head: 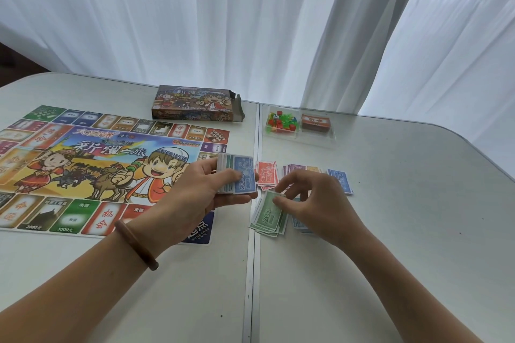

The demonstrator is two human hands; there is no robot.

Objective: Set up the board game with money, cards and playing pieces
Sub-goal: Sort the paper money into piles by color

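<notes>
1. You had the board [97, 170] spread flat on the bench [390, 231], to the left of and beyond your left hand [206, 192]; that part looked done.
2. You were partway through sorting the money. Your left hand was clamped on a thick stack of notes [239, 177], thumb across a blue 2000 on top, so plenty looked unsorted.
3. Your right hand [309, 198] had its curled fingertips on the top note of the green 500 pile [269, 217]; I could not tell whether they pinched it or only touched it.
4. Just beyond that hand lay a red pile [267, 175], a purple pile [296, 168] and a blue pile [341, 179]; a pale blue pile [299, 224] showed partly under it.
5. The piles were loosely fanned, not squared.
6. Cards and pieces seemed left to do: the card deck [315, 122] and coloured playing pieces [281, 121] sat in the clear tray [301, 138], well beyond your right hand.
7. The open box [195, 104] lay well beyond your left hand.
</notes>
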